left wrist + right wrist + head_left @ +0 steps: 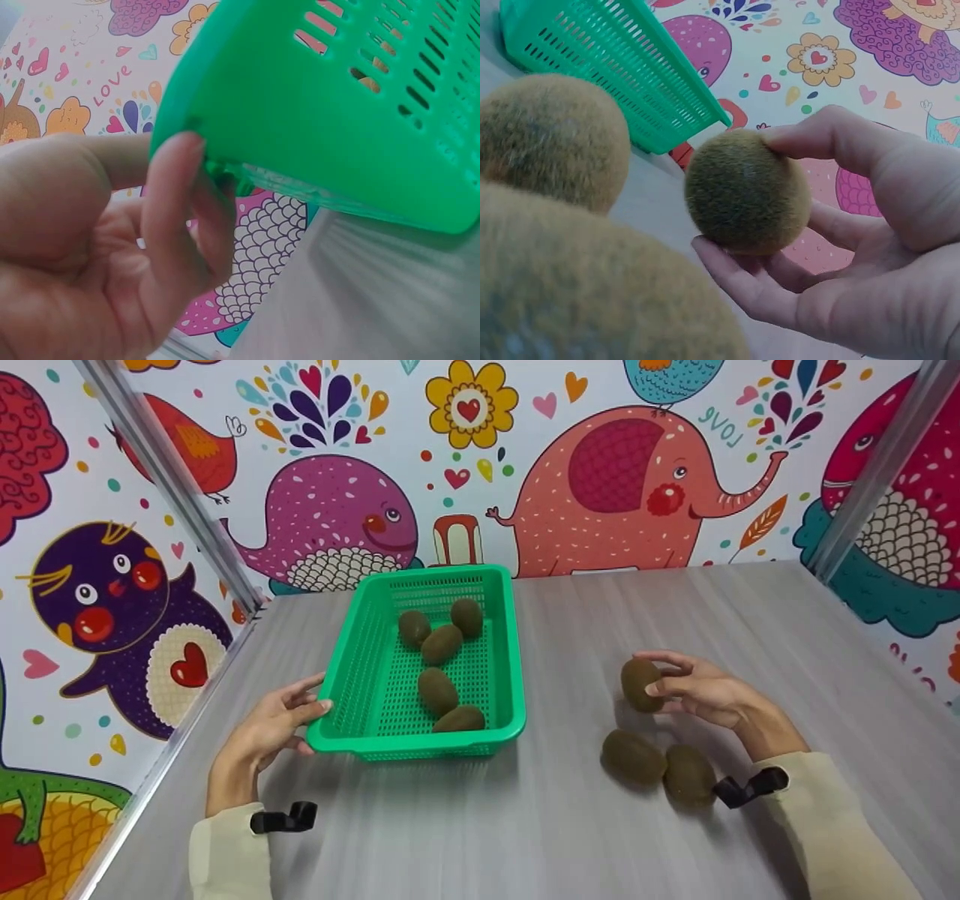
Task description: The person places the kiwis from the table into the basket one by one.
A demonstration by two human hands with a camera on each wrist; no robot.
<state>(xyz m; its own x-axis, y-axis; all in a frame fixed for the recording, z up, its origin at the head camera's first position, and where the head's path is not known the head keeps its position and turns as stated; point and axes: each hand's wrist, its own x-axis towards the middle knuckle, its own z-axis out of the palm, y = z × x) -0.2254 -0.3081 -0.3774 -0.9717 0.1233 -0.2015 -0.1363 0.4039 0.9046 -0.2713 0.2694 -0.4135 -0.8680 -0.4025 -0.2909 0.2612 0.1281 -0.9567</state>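
Observation:
A green plastic basket (517, 682) with slotted walls stands on the table, several brown kiwis (442, 645) lying inside it. At its near left corner my left hand (262, 727) grips the rim, thumb on top and fingers beneath. The left wrist view shows these fingers (176, 180) pinching the green edge. To the right of the basket, my right hand (709, 694) holds a kiwi (641, 685) between thumb and fingers. In the right wrist view that kiwi (746, 191) is round and fuzzy. Two more kiwis (634, 759) lie side by side just below this hand.
The grey wood-grain table (562, 825) reaches back to a wall (480, 532) printed with cartoon animals. Metal posts (184, 502) rise at the back corners. Black bands (285, 817) with small mounts sit on both sleeves.

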